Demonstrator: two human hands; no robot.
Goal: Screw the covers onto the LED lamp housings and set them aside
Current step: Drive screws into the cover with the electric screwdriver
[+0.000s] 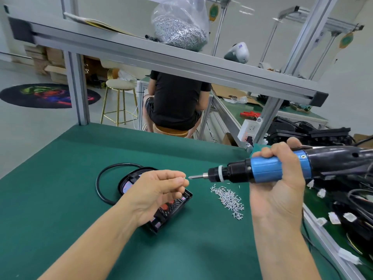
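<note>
A black LED lamp housing [173, 209] lies on the green mat [70, 158], partly hidden under my left hand, with its black cable [101, 174] looped to the left. My left hand [155, 195] pinches a small silver screw [184, 178] between thumb and forefinger, held right at the bit tip. My right hand [276, 190] grips a blue and black electric screwdriver [262, 171], held level and pointing left, above the mat. A heap of loose silver screws [229, 200] lies between my hands.
Black lamp parts, cables and white connectors [343, 209] crowd the right side past the aluminium table rail [331, 241]. An overhead shelf [161, 57] carries a bag of screws [179, 31]. A person in black [175, 102] sits on a stool beyond the far edge.
</note>
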